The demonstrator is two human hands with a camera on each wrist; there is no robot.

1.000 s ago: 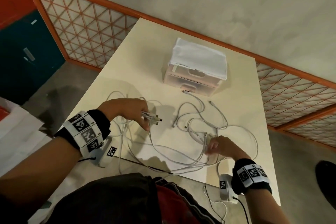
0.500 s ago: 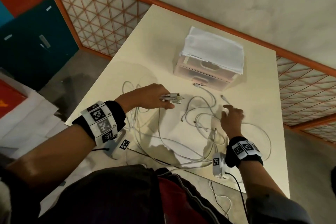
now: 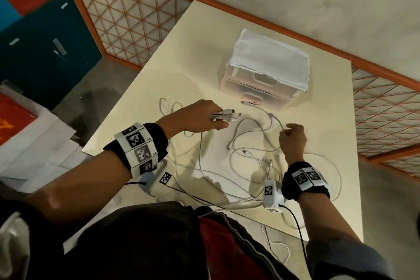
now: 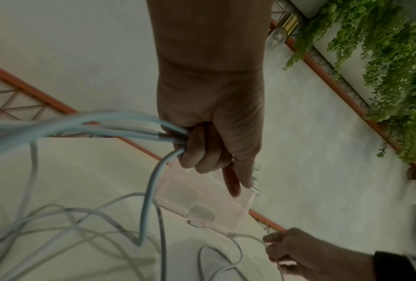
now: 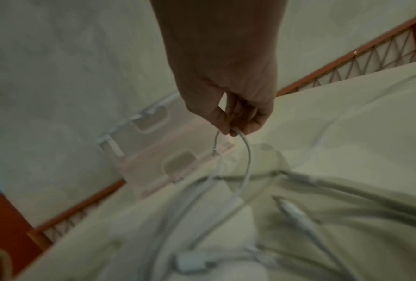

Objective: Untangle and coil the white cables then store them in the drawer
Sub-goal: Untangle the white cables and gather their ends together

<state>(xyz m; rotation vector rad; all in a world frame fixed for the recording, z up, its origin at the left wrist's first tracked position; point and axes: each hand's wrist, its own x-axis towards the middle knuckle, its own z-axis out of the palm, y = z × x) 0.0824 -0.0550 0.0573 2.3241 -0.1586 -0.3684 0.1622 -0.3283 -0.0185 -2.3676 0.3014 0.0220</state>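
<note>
Several white cables [image 3: 247,154] lie tangled on the cream table [image 3: 159,79]. My left hand [image 3: 202,118] grips a bundle of cable ends [image 3: 225,115], plugs pointing right; in the left wrist view the left hand [image 4: 211,144] has its fingers curled round the cords [image 4: 106,127]. My right hand [image 3: 292,137] pinches one cable near its end; the right wrist view shows the right hand [image 5: 235,116] pinching that cable [image 5: 246,152] between thumb and fingers. The small drawer unit [image 3: 266,82], pinkish and clear with a white cloth on top, stands behind the hands, both drawers closed.
The table's near edge is by my body, and a cable [image 3: 277,245] hangs over it. An orange lattice railing [image 3: 127,13] runs behind and to the right of the table. White sheets [image 3: 38,143] lie on the floor at left.
My right hand went from the tangle near the front edge forward toward the drawer unit and has pinched a cable there. My left hand shifted right with its bundle.
</note>
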